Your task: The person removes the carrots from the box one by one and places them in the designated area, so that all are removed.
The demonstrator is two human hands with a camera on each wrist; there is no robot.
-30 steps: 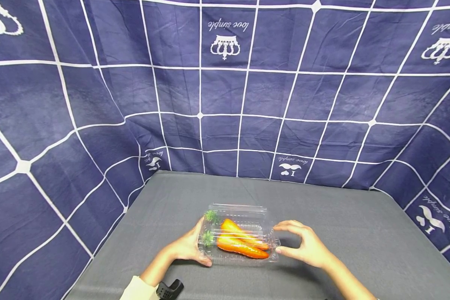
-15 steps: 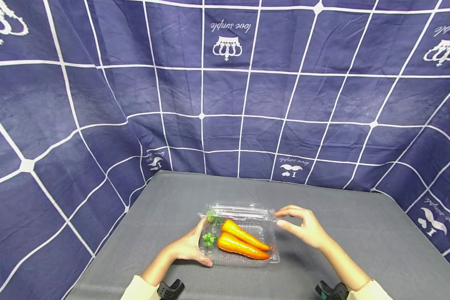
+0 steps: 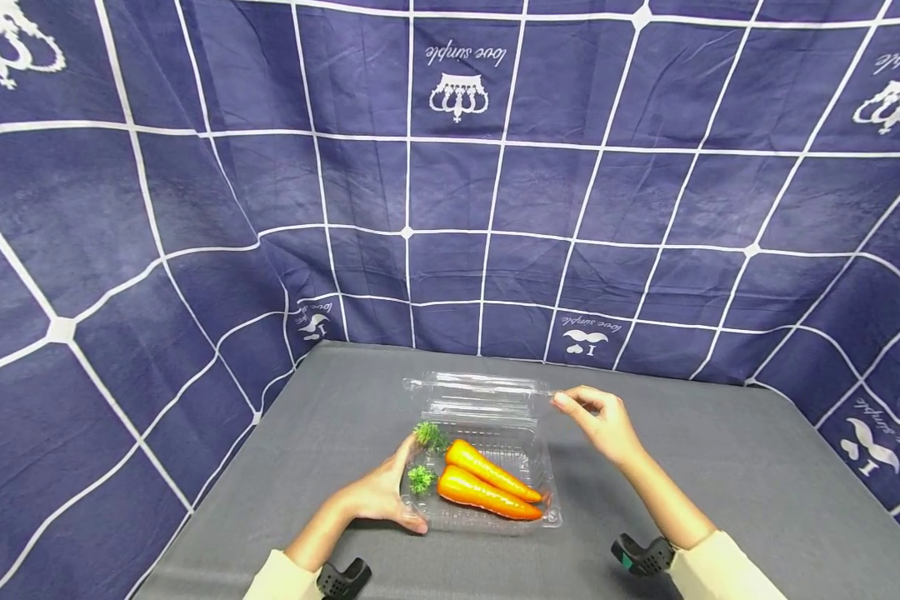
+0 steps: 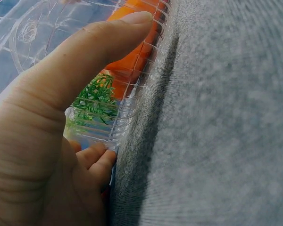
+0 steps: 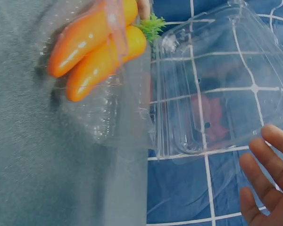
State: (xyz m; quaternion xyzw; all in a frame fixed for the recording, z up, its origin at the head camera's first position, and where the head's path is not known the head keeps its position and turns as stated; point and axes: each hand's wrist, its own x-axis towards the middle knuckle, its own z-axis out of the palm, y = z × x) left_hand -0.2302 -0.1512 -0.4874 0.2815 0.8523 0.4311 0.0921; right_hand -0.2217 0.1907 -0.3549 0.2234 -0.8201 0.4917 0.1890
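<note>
A clear plastic clamshell container (image 3: 551, 517) stands on the grey surface, its hinged lid (image 3: 487, 383) raised at the back. Inside lie two orange carrots with green tops, the front carrot (image 3: 487, 493) and the back carrot (image 3: 495, 472); one leafy top (image 3: 422, 478) is near the left wall. My left hand (image 3: 381, 493) grips the container's left end, thumb at the front and fingers at the far side. At the lid's right corner, my right hand (image 3: 603, 423) pinches the edge in the head view. In the right wrist view, the thumb is hidden and the other fingers (image 5: 259, 160) are spread.
A grey cloth surface (image 3: 690, 467) extends around the container. Blue curtains (image 3: 540, 192) with white grid lines stand behind and at both sides. Black bands (image 3: 645, 557) are on both wrists.
My right hand has moved up and back, swinging the lid from over the carrots to behind them. The left hand keeps its grip on the container's left end.
</note>
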